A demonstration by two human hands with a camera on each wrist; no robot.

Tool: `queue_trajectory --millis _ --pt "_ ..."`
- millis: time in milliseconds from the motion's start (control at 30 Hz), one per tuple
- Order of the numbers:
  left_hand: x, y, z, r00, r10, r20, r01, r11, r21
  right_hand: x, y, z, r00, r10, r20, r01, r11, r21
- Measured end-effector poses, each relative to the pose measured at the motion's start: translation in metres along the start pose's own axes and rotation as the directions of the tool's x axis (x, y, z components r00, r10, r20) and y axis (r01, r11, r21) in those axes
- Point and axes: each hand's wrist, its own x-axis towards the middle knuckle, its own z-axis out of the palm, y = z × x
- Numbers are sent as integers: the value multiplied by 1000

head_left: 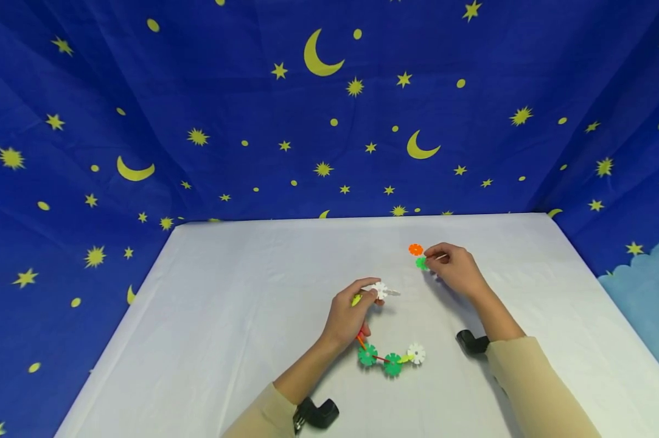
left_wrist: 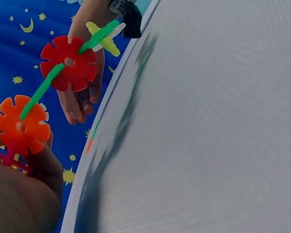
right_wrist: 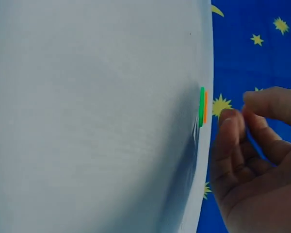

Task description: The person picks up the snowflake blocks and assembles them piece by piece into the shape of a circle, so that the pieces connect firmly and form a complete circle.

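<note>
My left hand (head_left: 344, 316) grips one end of a chain of interlocking notched plastic discs, above the table. At its fingertips is a white disc (head_left: 381, 291), beside a yellow one (head_left: 356, 299). The rest of the chain hangs below the hand, with green discs (head_left: 368, 354) and a white end disc (head_left: 416, 353). The left wrist view shows a red disc (left_wrist: 70, 63) and an orange disc (left_wrist: 22, 128) in it. My right hand (head_left: 456, 267), fingers bent and holding nothing visible, hovers beside a loose green disc (head_left: 420, 263) and a loose orange disc (head_left: 415, 249).
A white cloth covers the table (head_left: 225, 316). Blue curtain (head_left: 263, 121) with yellow moons and stars stands behind and along the sides. Black wrist-worn devices (head_left: 322, 413) sit by both sleeves, close above the tabletop.
</note>
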Motion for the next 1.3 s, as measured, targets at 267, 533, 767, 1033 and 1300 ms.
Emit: queue_trajectory --millis 267,533,767,1033,1300 --pt "0 1 0 1000 6 -3 -6 1000 -1 12 5 5 995 72 70 -60 985 -161" --pt "0 3 0 1000 7 -6 -7 1000 2 11 5 4 995 75 61 -63 982 -176" --pt "0 2 -1 1000 7 0 -7 1000 0 10 5 2 994 82 68 -73 990 -120" --pt "2 2 -2 999 -37 -8 36 998 -59 6 6 1 993 84 79 -81 996 -33" --pt "-2 20 -3 998 -68 9 68 995 -71 1 6 0 993 73 91 -74 997 16"
